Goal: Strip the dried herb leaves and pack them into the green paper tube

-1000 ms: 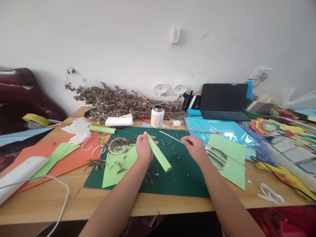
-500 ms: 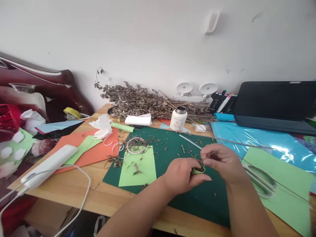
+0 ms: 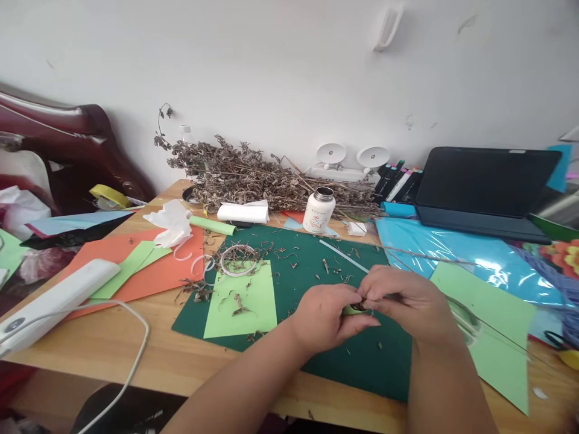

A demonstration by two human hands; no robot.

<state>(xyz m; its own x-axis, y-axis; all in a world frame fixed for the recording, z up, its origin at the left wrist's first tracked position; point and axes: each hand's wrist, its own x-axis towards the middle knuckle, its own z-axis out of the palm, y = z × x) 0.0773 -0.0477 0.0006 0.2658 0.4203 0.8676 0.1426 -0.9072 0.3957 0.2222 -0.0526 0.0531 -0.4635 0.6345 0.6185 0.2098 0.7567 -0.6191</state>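
My left hand [image 3: 322, 316] is wrapped round a small rolled green paper tube [image 3: 349, 311], whose mouth points to the right. Brown dried leaf bits [image 3: 360, 305] show in that opening. The fingertips of my right hand [image 3: 409, 301] are pinched together at the tube's mouth, on the dried bits there. Both hands are over the dark green cutting mat [image 3: 344, 367]. Left of them, a light green sheet [image 3: 217, 319] bears dried scraps and a clear tape ring [image 3: 222, 265]. A pale glue stick [image 3: 341, 255] lies just beyond my fingers.
A heap of dried plants [image 3: 239, 172] lies along the wall. In front stands an open white bottle [image 3: 319, 211]. Scissors [image 3: 465, 322] rest on green paper [image 3: 502, 337] at the right, near a tablet [image 3: 488, 184]. A white power strip [image 3: 67, 301] with its cable is at the left.
The view has shifted slightly to the right. My right fingers have closed in over the tube's mouth, covering more of it. The left hand keeps its hold.
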